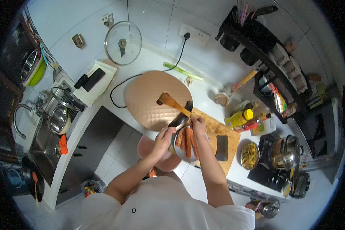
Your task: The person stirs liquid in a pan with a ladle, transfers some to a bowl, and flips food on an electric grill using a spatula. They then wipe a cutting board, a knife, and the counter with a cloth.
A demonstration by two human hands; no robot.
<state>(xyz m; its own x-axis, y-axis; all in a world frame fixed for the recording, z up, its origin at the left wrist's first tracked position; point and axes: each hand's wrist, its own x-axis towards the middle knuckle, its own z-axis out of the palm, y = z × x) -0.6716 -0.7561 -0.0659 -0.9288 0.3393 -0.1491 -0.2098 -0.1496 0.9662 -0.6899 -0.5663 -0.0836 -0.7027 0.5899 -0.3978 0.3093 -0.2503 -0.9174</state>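
My right hand (pixel 199 125) grips the end of a wooden spatula (pixel 174 104), whose wide tip lies over a round, copper-coloured griddle (pixel 149 95) with a quilted surface. Dark bits show at that tip. With my left hand (pixel 164 141) I hold the near end of a dark, curved handle (pixel 179 119) at the griddle's edge; whether it is fixed to the griddle I cannot tell. Between my forearms, a plate (pixel 178 152) holds several reddish-brown sausages (pixel 188 142). It overlaps the left side of a wooden cutting board (pixel 210 123).
A dark rectangular blade (pixel 222 147) lies on the board. To the right are sauce bottles (pixel 238 118), a bowl of yellowish food (pixel 250 155) and a steel pot (pixel 284 152) on the stove. Spring onion (pixel 182 71) and a black cord (pixel 112 95) lie behind. A sink (pixel 43 149) is left.
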